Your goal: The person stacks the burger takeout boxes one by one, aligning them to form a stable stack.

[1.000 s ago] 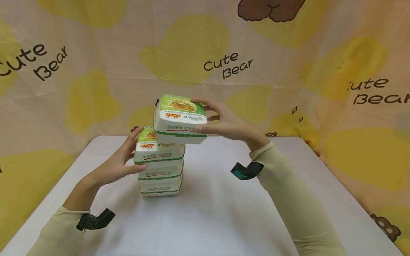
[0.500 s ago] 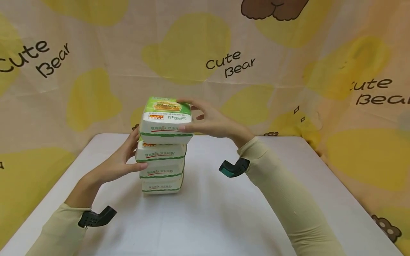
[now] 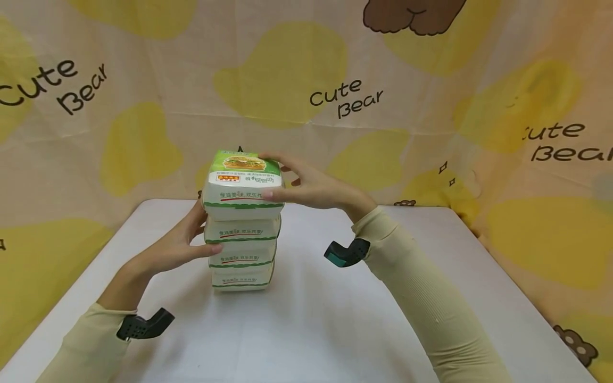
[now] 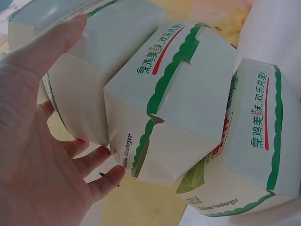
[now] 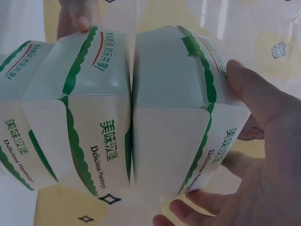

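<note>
A stack of white and green paper hamburger boxes stands upright. My right hand (image 3: 313, 186) grips the top box (image 3: 239, 210) from the right, thumb on its front face and fingers behind. Beneath it, the second box (image 3: 242, 232) is held by my left hand (image 3: 167, 249) from the left, its thumb by that box's lower front edge. Two more, a third box (image 3: 244, 257) and the bottom box (image 3: 239, 280), carry these. In the right wrist view a thin dark gap shows between the top box (image 5: 171, 141) and the second box (image 5: 101, 136).
The stack rests on a white table (image 3: 335, 319), left of its middle. A yellow-patterned cloth (image 3: 287, 69) with "Cute Bear" lettering hangs behind and at the sides. Black wrist devices sit on the left wrist (image 3: 143, 324) and right wrist (image 3: 347, 252).
My right hand has carried the top box left and down onto the stack, from its tilted position at the upper right. My left hand has stayed at the stack's left side.
</note>
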A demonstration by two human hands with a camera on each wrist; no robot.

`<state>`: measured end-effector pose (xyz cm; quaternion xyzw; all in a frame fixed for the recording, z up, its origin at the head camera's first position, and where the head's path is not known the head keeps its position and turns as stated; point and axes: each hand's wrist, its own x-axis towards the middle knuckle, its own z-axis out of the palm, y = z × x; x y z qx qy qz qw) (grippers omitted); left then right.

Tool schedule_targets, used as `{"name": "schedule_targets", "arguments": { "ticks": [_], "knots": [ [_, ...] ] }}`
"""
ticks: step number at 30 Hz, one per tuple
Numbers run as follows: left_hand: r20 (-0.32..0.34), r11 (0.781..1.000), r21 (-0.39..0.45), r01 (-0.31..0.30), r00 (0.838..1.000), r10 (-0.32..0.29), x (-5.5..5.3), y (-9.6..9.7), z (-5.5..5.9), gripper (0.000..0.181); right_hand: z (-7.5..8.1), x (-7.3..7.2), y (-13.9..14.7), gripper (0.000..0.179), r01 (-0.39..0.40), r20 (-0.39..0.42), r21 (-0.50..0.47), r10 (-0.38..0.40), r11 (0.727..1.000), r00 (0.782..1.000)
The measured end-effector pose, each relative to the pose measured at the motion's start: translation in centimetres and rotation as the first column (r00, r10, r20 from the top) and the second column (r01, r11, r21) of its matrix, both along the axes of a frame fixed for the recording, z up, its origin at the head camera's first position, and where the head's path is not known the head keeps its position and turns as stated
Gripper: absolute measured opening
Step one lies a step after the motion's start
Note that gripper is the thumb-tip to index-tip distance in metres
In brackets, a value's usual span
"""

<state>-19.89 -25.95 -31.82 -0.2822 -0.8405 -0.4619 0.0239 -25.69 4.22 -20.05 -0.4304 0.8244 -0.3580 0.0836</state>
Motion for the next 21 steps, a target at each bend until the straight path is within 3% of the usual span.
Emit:
{"name": "schedule_targets", "arguments": {
  "ticks": [21],
  "knots": [
    [0.005,1.0,-0.005,-0.014,1.0,0.014,-0.06,-0.07,0.02,0.106,-0.17,0.12,0.27,0.084,-0.019,0.003,0.0,0.019,1.0,1.0]
  ]
}}
